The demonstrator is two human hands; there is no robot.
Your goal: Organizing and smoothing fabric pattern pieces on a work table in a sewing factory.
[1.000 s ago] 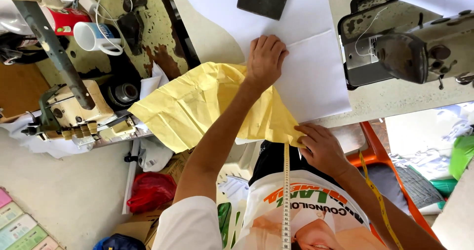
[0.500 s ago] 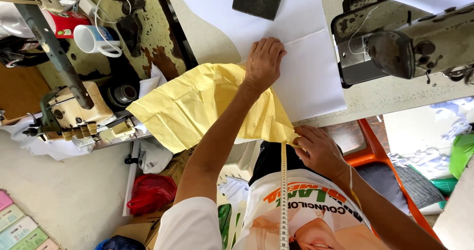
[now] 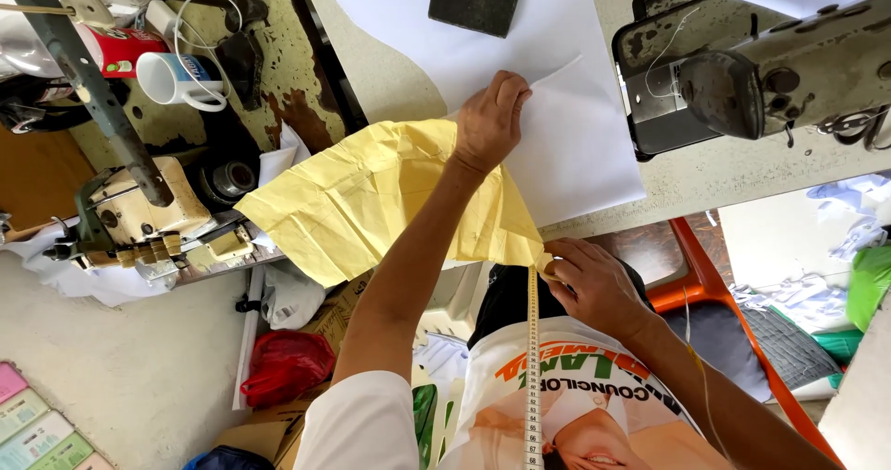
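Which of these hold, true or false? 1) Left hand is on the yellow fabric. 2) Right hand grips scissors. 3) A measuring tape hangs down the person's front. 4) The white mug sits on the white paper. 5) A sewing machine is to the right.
1) True: the left hand presses the crumpled yellow fabric at the sheet of white paper.
2) False: the right hand pinches the fabric's corner.
3) True: yellow measuring tape.
4) False: the white mug stands on the worn bench at left.
5) True: grey sewing machine.
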